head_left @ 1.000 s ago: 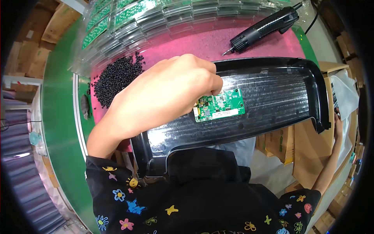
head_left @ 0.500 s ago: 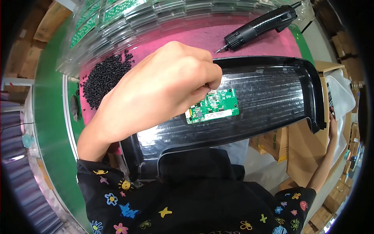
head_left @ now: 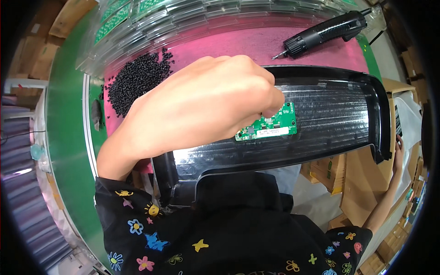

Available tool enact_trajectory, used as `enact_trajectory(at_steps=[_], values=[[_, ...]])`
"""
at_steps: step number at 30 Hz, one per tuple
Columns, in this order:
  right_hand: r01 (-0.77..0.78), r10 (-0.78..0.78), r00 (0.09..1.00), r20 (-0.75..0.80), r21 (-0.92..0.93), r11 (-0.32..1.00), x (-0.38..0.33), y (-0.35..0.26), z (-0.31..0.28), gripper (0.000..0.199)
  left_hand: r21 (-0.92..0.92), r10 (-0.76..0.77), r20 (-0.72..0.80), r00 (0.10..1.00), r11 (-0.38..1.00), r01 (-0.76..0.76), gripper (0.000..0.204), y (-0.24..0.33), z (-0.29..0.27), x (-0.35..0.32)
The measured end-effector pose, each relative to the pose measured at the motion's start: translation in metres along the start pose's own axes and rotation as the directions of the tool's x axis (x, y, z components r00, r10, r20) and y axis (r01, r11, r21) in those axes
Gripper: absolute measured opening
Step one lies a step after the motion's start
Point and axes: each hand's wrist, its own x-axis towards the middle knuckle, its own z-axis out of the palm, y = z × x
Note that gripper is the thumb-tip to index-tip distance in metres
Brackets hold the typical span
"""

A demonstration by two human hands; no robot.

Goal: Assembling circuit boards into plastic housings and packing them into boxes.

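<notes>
My left hand (head_left: pixel 215 98) reaches over a black plastic shell (head_left: pixel 330 112), its fingers curled together and their tips down at a green circuit board (head_left: pixel 276 132). Whatever the fingertips pinch, if anything, is hidden behind the hand. The board lies inside the shell, bearing a white label strip along its near edge; the hand covers its left and far parts. Out at the far right my right hand (head_left: pixel 398 151) is beside white plastic sheeting (head_left: pixel 410 121) at an open cardboard box (head_left: pixel 369 176). Its fingers are small and partly hidden.
A black electric screwdriver (head_left: pixel 323 36) lies beyond the shell on the pink mat (head_left: pixel 229 43). A heap of small black screws (head_left: pixel 137 82) sits at the mat's left. Stacked clear plastic trays (head_left: pixel 183 23), some holding green boards, line the back. The table's green surface (head_left: pixel 66 128) extends left.
The whole view has shifted, so things appear farther right. My left hand has moved slightly right over the circuit board. My right hand stays by the box.
</notes>
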Motion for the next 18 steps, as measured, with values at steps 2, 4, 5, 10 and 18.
enact_trajectory(at_steps=[2,4,5,10,18], values=[[-0.011,0.01,1.0,-0.014,-0.029,1.0,0.001,0.0,0.0,0.044,0.023,-0.019,0.056,0.998,1.0,0.017,0.014,0.001,-0.001,-0.002],[-0.018,0.018,1.0,-0.011,-0.045,0.999,0.003,0.0,0.0,0.044,-0.02,-0.023,0.251,0.968,0.999,0.029,0.013,0.002,-0.001,-0.005],[-0.028,0.027,1.0,-0.012,-0.062,0.998,0.003,0.0,0.0,0.045,-0.022,-0.024,0.252,0.967,0.999,0.03,0.013,0.002,0.0,-0.006],[-0.009,0.004,0.998,-0.056,-0.097,0.995,0.004,0.002,0.001,0.044,0.15,0.01,0.205,0.979,0.988,-0.041,0.009,0.005,0.008,-0.011],[0.052,-0.055,0.998,-0.031,-0.095,0.994,0.006,0.004,-0.004,0.043,0.219,-0.099,0.229,0.968,0.975,0.048,0.006,0.009,0.006,-0.011]])
